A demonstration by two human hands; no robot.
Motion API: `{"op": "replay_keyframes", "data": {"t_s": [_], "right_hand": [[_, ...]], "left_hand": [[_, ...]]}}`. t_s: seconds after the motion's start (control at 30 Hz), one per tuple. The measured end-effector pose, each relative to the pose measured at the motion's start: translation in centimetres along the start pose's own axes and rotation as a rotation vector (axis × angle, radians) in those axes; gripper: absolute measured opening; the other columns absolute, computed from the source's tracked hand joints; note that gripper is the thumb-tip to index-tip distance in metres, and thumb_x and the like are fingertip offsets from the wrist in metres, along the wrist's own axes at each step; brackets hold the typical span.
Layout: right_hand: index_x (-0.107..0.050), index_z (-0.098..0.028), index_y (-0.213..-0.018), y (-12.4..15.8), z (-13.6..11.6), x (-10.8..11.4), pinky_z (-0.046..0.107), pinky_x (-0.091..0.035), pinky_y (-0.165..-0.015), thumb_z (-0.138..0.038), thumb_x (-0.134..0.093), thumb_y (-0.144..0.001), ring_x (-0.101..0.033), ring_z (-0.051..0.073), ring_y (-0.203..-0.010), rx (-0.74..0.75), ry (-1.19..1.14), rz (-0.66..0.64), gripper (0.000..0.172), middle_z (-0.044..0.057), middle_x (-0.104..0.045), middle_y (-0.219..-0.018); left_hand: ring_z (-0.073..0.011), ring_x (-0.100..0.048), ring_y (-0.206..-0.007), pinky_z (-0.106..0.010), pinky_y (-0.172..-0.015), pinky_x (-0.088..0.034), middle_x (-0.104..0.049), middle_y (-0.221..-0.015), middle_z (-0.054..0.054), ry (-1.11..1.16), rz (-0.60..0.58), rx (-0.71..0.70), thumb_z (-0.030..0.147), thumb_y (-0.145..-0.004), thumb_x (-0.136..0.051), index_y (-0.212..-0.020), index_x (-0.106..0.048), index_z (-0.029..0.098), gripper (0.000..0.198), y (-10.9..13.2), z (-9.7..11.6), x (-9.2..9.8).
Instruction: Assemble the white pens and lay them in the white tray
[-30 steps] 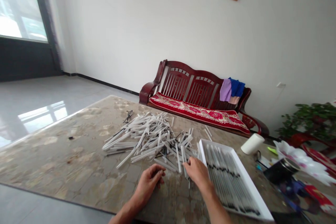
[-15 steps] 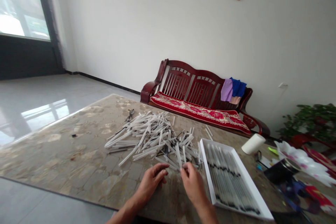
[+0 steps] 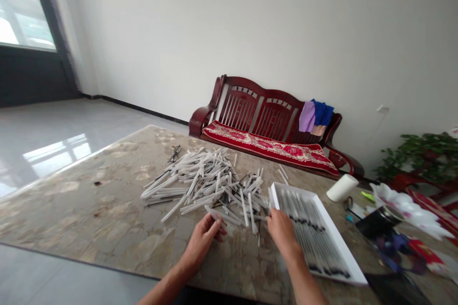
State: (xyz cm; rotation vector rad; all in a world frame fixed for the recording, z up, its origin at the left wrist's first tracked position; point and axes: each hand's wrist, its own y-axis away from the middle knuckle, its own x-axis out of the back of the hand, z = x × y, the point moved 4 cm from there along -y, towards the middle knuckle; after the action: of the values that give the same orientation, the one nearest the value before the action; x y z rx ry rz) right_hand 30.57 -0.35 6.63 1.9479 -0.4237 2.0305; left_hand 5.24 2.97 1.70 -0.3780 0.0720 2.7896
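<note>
While the left hand (image 3: 202, 242) pinches 1 thin, translucent white tube (image 3: 211, 211) between thumb and fingers, the right hand (image 3: 282, 231) is at the right edge of the loose heap of white and dark tubes (image 3: 198, 178), just beside the left wall of the shallow white rectangular box (image 3: 341, 238). Right fingers are curled; cannot tell if they grip anything, tips are hidden. Heap sits on the brown stone-patterned tabletop (image 3: 118, 209), left of the box. Packed clear tubes with dark sections (image 3: 309, 243) lie side by side inside the box.

Risks, my read: pulling 1 piece out of the crossed heap could drag neighbours along or roll them away. Right forearm passes close to the box, so a sideways knock could shift it and upset the rows. Light pinch on the left tube could let it slip or twist.

Vs 0.5 s ago: right hand is farther right, nearer the box, was closer to the left hand. Left hand now shows a tube; none visible there then. Heap and box look about the same.
</note>
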Motion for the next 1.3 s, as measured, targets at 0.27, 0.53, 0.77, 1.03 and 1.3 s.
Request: {"op": "replay_keyframes", "data": {"t_s": [0.27,0.53,0.77,1.03,1.3], "right_hand": [[-0.064,-0.014,-0.114,-1.6,-1.1,-0.7,0.03,-0.049,-0.076,-0.001,-0.04,-0.088,-0.071,0.025,-0.097,-0.006,0.144,-0.063,0.038,0.017,-0.072,-0.105],[-0.063,-0.01,-0.115,-2.1,-1.0,0.0,0.032,-0.051,-0.076,0.002,-0.046,-0.083,-0.071,0.028,-0.098,0.052,0.195,-0.12,0.038,0.02,-0.072,-0.104],[-0.068,-0.013,-0.109,-2.1,0.8,2.6,0.032,-0.048,-0.079,-0.001,-0.04,-0.088,-0.07,0.027,-0.099,0.116,0.178,-0.112,0.037,0.019,-0.072,-0.104],[-0.072,-0.016,-0.101,-2.1,3.0,3.2,0.027,-0.043,-0.081,0.001,-0.048,-0.081,-0.069,0.024,-0.098,0.149,0.112,-0.11,0.035,0.015,-0.075,-0.099],[-0.064,-0.017,-0.079,-0.8,2.4,2.1,0.023,-0.044,-0.052,-0.027,-0.055,-0.08,-0.067,0.018,-0.063,-0.1,-0.703,-0.07,0.013,0.004,-0.07,-0.07]], "left_hand": [[-0.0165,-0.059,-0.057,-0.025,-0.053,-0.047,-0.064,-0.064,0.001,0.056,0.049,0.014,0.054,-0.072,-0.071,-0.077,-0.063,0.018,0.038,-0.1,0.1,0.0],[-0.0168,-0.06,-0.058,-0.025,-0.053,-0.048,-0.063,-0.063,0.001,0.07,0.056,0.014,0.054,-0.071,-0.072,-0.079,-0.064,0.018,0.039,-0.2,-0.1,0.1],[-0.0176,-0.064,-0.063,-0.025,-0.053,-0.05,-0.064,-0.067,0.0,0.192,0.12,0.067,0.053,-0.065,-0.078,-0.079,-0.064,0.017,0.041,-0.4,-0.5,0.5],[-0.0165,-0.067,-0.065,-0.023,-0.057,-0.051,-0.065,-0.067,0.002,0.348,0.192,0.12,0.05,-0.061,-0.083,-0.08,-0.063,0.017,0.043,-0.4,-0.6,0.8],[-0.0165,-0.071,-0.068,-0.021,-0.059,-0.054,-0.07,-0.07,-0.002,0.519,0.281,0.201,0.036,-0.055,-0.091,-0.077,-0.065,0.015,0.039,-0.6,-1.0,1.3]]}}
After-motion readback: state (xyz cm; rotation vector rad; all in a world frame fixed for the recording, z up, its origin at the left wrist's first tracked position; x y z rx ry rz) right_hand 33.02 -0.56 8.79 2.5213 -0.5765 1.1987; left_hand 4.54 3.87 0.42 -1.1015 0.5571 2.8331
